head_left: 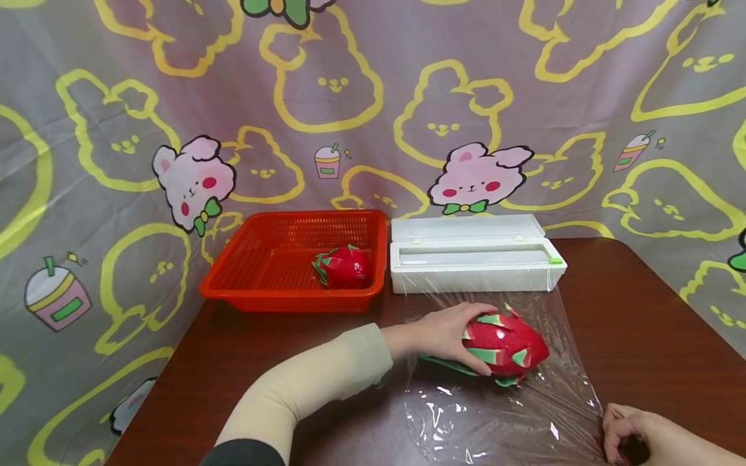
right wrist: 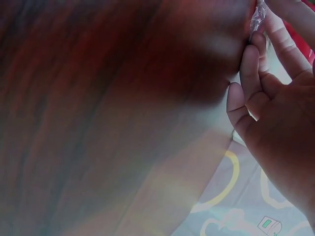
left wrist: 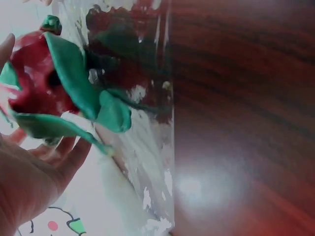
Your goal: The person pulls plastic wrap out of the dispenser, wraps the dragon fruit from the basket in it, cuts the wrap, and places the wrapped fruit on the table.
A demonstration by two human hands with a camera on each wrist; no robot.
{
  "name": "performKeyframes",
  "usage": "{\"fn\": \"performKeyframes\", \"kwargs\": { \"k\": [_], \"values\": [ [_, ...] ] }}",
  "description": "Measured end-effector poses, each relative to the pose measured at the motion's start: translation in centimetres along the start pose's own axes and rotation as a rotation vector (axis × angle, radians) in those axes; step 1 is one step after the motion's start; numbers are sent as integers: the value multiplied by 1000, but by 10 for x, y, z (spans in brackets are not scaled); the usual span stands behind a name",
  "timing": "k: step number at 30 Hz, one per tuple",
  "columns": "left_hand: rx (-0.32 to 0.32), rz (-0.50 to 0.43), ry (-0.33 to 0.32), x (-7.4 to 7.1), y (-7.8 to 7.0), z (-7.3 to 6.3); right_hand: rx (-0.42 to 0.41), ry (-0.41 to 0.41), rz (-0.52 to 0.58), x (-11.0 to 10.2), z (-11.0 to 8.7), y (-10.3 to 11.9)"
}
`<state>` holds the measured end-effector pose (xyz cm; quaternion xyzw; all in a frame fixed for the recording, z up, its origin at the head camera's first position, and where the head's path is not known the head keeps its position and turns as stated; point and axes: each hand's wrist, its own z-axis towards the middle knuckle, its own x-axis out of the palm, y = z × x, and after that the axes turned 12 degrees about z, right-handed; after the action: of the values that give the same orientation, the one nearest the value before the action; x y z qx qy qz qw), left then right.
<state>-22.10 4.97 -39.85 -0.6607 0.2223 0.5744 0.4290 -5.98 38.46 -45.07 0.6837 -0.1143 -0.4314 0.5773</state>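
My left hand (head_left: 443, 333) grips a red dragon fruit (head_left: 507, 343) with green scales, fingers on its far side and thumb on the near side. Under the fruit, clear plastic wrap (head_left: 466, 414) stretches over the table from a white dispenser box (head_left: 472, 278). At the lower right my right hand (head_left: 647, 433) pinches the edge of the wrap; the right wrist view shows a bunched bit of plastic wrap (right wrist: 258, 17) at the fingertips. In the left wrist view the dragon fruit (left wrist: 39, 78) sits beside the left palm.
A red plastic basket (head_left: 233, 285) with a second dragon fruit (head_left: 346, 266) inside stands at the back left. The box's lid (head_left: 466, 226) is raised, and a green piece (head_left: 556, 260) sits at its right end. A patterned curtain (head_left: 384, 77) hangs behind the brown table (head_left: 658, 336).
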Motion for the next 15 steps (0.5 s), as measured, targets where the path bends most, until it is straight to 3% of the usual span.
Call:
{"fn": "performKeyframes", "kwargs": {
  "k": [4,10,15],
  "values": [
    [24,-35,-34,-11,7,-12,-9,-4,13,1,3,1],
    [97,-111,-140,-30,18,-43,-71,-6,15,1,2,0],
    [158,-118,-221,-36,23,-69,-9,26,69,-4,1,-1]
  ]
}}
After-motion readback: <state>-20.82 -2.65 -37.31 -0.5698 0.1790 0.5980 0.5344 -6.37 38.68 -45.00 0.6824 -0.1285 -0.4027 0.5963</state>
